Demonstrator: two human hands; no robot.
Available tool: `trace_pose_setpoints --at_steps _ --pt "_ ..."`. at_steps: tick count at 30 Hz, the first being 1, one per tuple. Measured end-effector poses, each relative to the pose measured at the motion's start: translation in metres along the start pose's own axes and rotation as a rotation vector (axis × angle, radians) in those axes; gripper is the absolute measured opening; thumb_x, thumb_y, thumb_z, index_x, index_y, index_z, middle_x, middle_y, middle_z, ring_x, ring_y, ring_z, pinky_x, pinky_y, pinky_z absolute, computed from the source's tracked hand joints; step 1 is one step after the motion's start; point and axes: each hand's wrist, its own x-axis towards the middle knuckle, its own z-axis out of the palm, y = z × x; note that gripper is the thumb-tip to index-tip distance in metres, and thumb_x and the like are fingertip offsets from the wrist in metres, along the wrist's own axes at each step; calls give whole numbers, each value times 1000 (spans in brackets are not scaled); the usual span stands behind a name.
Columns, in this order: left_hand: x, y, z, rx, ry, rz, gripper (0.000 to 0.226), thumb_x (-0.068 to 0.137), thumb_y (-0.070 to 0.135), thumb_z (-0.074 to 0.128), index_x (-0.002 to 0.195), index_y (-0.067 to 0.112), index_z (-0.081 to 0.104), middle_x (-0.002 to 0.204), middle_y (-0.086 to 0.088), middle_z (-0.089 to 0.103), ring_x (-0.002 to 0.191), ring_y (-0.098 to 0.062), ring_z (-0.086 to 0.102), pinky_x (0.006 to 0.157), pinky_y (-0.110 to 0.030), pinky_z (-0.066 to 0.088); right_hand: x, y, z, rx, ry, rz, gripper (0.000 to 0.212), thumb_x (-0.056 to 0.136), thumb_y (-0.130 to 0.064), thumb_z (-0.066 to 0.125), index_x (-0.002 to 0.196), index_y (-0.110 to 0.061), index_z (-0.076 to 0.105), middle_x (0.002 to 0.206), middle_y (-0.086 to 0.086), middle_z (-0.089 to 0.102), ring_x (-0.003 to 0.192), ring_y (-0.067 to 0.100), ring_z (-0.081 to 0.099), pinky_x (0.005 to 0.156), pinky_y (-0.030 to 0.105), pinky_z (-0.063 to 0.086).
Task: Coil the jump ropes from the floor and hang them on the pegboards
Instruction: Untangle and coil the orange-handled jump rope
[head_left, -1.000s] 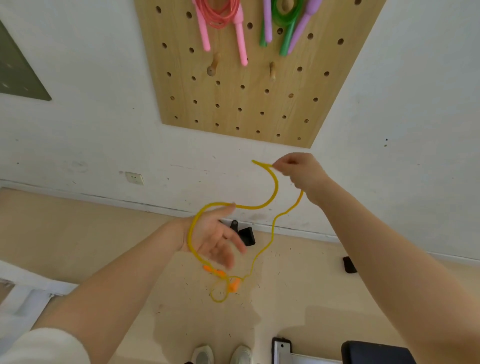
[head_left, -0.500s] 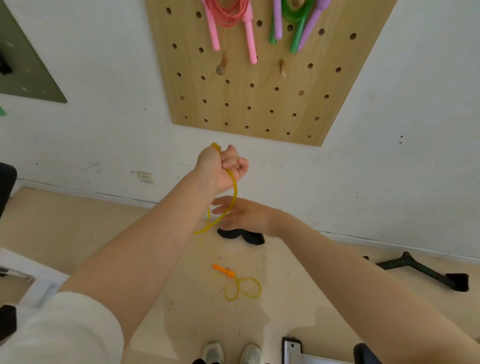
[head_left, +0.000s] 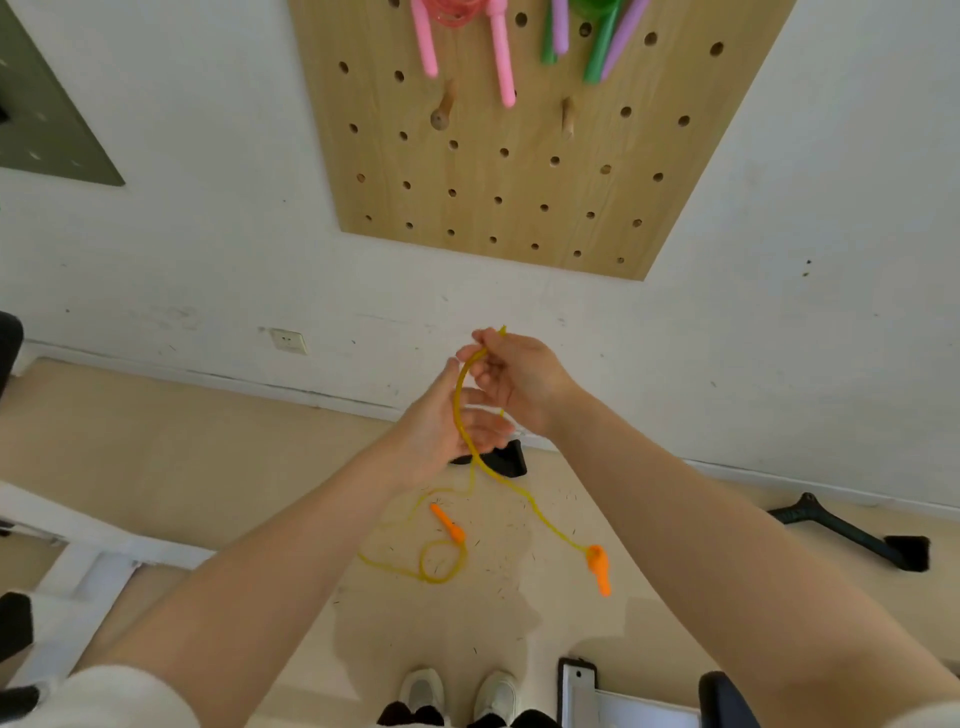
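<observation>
A yellow jump rope (head_left: 459, 410) with orange handles runs through both my hands. My right hand (head_left: 514, 382) pinches a bend of it at the top. My left hand (head_left: 447, 428) sits just below, palm up with fingers apart, and the rope crosses the palm. One orange handle (head_left: 598, 569) dangles at the right; the other (head_left: 448, 524) lies on the floor beside a small loop. The wooden pegboard (head_left: 519, 171) on the wall above carries a pink rope (head_left: 498, 57) and a green-and-purple rope (head_left: 597, 41), with two bare pegs (head_left: 441, 111) under them.
A black object (head_left: 498, 460) lies at the wall base behind my hands and a dark bar (head_left: 852, 532) on the floor at right. A green board (head_left: 47, 119) hangs at upper left. White furniture (head_left: 67, 566) stands at left; my shoes (head_left: 462, 691) show at the bottom.
My left hand has come down and opened its fist under the rope. My right hand has risen above it and pinched the rope. One orange handle now swings out to the right.
</observation>
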Motion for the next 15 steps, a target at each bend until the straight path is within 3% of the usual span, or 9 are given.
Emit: trace_pose_setpoints --at_steps 2,4,6,8,10,13,15 --pt "0 -16 4 90 -62 -37 65 95 54 16 86 10 62 63 -4 63 71 -19 62 81 -32 47 5 -20 -7 283 71 -47 24 101 -11 35 81 -5 48 56 8 65 38 7 52 38 13 41" --pt "-1 -26 8 161 -42 -33 49 96 43 30 81 8 60 60 2 61 80 -20 59 88 -30 46 6 -44 -19 568 108 -119 25 101 -13 33 83 -4 47 54 10 63 35 8 49 34 12 34" --pt "-1 -26 16 75 16 -2 29 97 28 39 83 11 58 64 3 63 83 -21 63 92 -35 45 0 -61 -32 617 128 -185 30 103 -20 28 102 0 51 61 7 66 44 8 53 39 13 35" --pt "4 -11 32 -155 71 40 27 101 25 34 86 14 55 68 -2 61 73 -21 67 87 -44 48 -5 -58 -42 315 165 -174 47 102 -38 23 125 -5 47 88 1 68 77 10 61 58 17 41" --pt "13 13 50 -313 99 113 30 102 26 30 85 14 52 64 -4 56 62 -19 65 78 -42 53 -11 -37 -49 -29 93 -80 59 97 -54 18 125 -12 49 112 1 63 108 17 56 81 26 42" --pt "24 52 66 -469 158 186 33 102 26 29 80 11 49 60 -4 51 51 -16 60 60 -32 57 -22 -6 -52 -360 -172 58 60 94 -60 16 121 -20 52 116 1 62 112 19 57 95 34 40" --pt "27 68 64 -553 176 204 33 102 24 31 81 7 50 63 -9 56 53 -19 65 59 -33 58 -29 4 -53 -513 -319 79 47 94 -50 37 123 -18 55 112 2 67 114 18 59 98 35 41"
